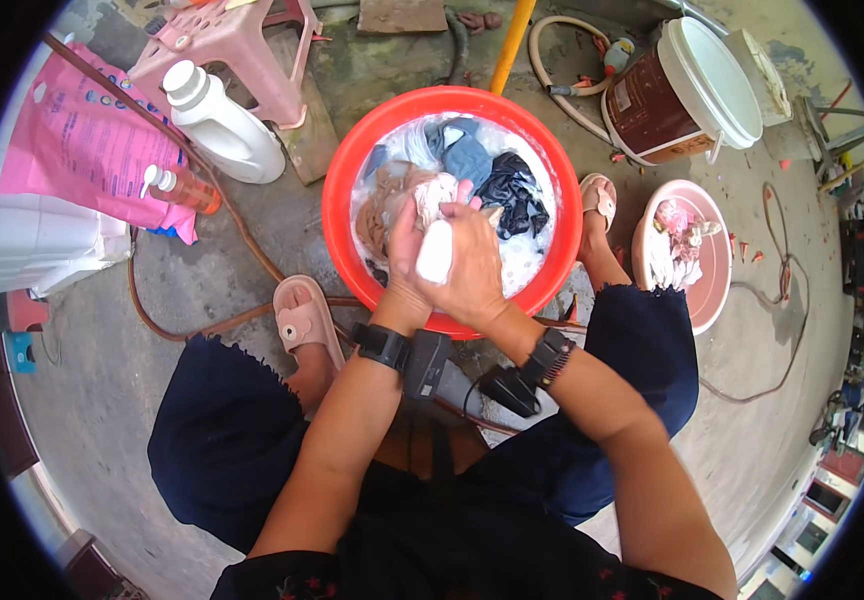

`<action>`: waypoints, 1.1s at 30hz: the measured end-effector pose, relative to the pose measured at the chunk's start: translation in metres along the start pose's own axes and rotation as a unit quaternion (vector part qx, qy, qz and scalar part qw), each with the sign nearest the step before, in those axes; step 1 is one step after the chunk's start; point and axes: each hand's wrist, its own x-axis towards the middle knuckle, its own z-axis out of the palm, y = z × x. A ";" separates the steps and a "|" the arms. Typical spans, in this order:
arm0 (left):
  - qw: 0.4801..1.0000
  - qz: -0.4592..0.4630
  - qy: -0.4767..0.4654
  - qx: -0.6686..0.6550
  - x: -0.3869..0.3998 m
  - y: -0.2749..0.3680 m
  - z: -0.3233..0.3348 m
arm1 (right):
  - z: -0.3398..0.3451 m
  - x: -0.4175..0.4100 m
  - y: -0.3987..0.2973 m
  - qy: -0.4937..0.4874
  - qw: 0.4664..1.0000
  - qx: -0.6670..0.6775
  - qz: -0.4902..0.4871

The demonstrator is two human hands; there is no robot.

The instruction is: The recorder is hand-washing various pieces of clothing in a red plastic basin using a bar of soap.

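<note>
A red plastic basin [339,232] of foamy, sudsy water stands on the concrete between my feet. Over it, my right hand [473,259] is closed around a smooth white bar [435,252], likely soap. My left hand [405,255] lies against the other side of the bar and holds a bunched pale pink cloth [435,195]; its fingers are partly hidden. Around my hands in the suds are a tan cloth [390,196], a blue-grey garment [468,157] and a crumpled black garment [511,196].
A pink basin [717,292] with small wet cloths stands to the right, below a lidless paint bucket [653,105]. On the left are a white detergent bottle [222,127], an orange pump bottle [188,189] and a pink stool [267,67]. A brown hose [240,221] crosses the floor.
</note>
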 end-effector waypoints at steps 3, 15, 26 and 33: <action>0.998 0.024 0.014 0.052 -0.004 -0.007 0.008 | 0.019 0.008 0.039 0.036 0.990 -0.012 0.138; 0.981 0.046 -0.188 0.002 -0.006 -0.019 -0.024 | 0.008 0.019 -0.015 0.005 0.998 -0.062 -0.008; 0.997 -0.040 0.026 0.063 -0.007 -0.029 0.000 | -0.004 0.035 0.008 -0.084 0.990 -0.088 -0.071; 0.994 0.030 -0.086 0.053 -0.003 -0.024 0.016 | -0.046 0.064 0.068 0.055 0.965 -0.118 0.229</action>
